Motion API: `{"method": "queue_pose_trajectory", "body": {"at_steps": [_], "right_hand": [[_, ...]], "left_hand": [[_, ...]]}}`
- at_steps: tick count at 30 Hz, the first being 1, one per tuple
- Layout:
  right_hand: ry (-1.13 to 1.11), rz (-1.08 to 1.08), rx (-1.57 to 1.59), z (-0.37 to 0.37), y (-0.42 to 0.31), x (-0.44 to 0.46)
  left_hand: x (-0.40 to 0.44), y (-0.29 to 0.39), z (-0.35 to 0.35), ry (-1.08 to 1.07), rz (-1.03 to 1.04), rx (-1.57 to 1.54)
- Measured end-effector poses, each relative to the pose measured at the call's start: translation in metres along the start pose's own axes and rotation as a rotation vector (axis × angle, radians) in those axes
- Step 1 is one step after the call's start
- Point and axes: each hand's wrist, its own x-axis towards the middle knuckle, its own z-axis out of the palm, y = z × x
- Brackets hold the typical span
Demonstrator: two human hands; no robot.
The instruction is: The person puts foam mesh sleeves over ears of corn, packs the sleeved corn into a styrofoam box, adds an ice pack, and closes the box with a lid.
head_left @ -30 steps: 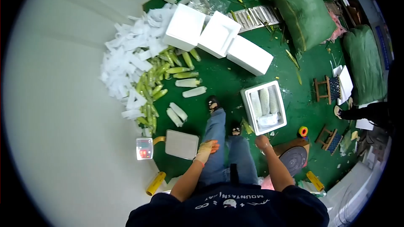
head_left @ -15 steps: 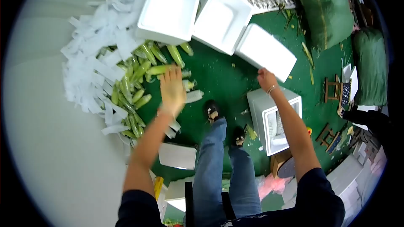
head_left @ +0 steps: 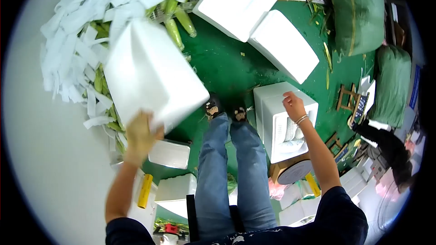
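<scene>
My left hand (head_left: 141, 136), smeared by motion, grips the near edge of a white foam box (head_left: 154, 75), which is tilted and blurred over the floor. Under and behind that box lie pale green vegetables (head_left: 175, 34) that look like ears of corn in clear wrap. White strips (head_left: 75, 31) are heaped beside and over them. My right hand (head_left: 294, 104) is loosely open with nothing in it. It hovers over the rim of another foam box (head_left: 267, 118), whose opening faces me and shows white ribbed material inside.
Two more white foam boxes (head_left: 238, 2) (head_left: 285, 45) stand ahead on the green floor (head_left: 222, 63). Large green sacks (head_left: 356, 13) are at the right, with small wooden stools (head_left: 347, 97) nearer. A flat silver-white lid (head_left: 169, 154) lies by my feet. Another person's dark sleeve (head_left: 386, 145) shows far right.
The leftmost foam box has come toward me and tilted, with my left hand at its edge. My right hand has moved from the far foam box back over the nearer one.
</scene>
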Motion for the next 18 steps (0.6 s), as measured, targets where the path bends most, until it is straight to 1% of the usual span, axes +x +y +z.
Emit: {"method": "queue_pose_trajectory", "body": {"at_steps": [1,2,4,5,6,8,11,12,13,15,16,18], "right_hand": [[0.03,-0.037,-0.052,-0.002,0.013,0.009],[0.019,-0.063,-0.054,-0.009,0.011,0.016],[0.003,-0.11,-0.218,-0.009,0.003,0.032],[-0.014,-0.162,-0.249,-0.003,-0.006,0.037],[-0.078,-0.158,-0.208,0.005,-0.015,0.042],[-0.188,-0.241,-0.157,0.023,-0.028,0.044],[-0.324,-0.307,-0.127,0.049,-0.037,0.039],[-0.358,-0.319,-0.136,0.057,-0.036,0.035],[-0.392,-0.345,-0.209,0.064,-0.033,0.03],[-0.461,-0.392,-0.305,0.076,-0.029,0.022],[-0.466,-0.394,-0.313,0.081,-0.026,0.015],[-0.589,-0.265,-0.238,0.089,-0.017,0.005]], "left_hand": [[-0.048,0.006,-0.002,-0.09,-0.134,0.0],[-0.091,0.014,0.003,-0.092,-0.255,-0.082],[-0.168,0.028,0.035,0.086,-1.098,-1.005],[-0.2,0.031,0.053,0.084,-1.024,-0.779],[-0.231,0.035,0.068,0.068,-0.961,-0.545],[-0.263,0.05,0.084,-0.057,-1.031,-0.312],[-0.322,0.05,0.153,0.127,-1.227,-0.394],[-0.315,0.052,0.145,-0.008,-1.21,-0.248],[-0.336,0.035,0.172,0.114,-1.252,-0.334],[-0.359,0.006,0.216,0.075,-1.24,-0.265],[-0.347,-0.006,0.211,-0.055,-1.191,-0.11],[-0.359,-0.037,0.244,-0.063,-1.066,-0.009]]}}
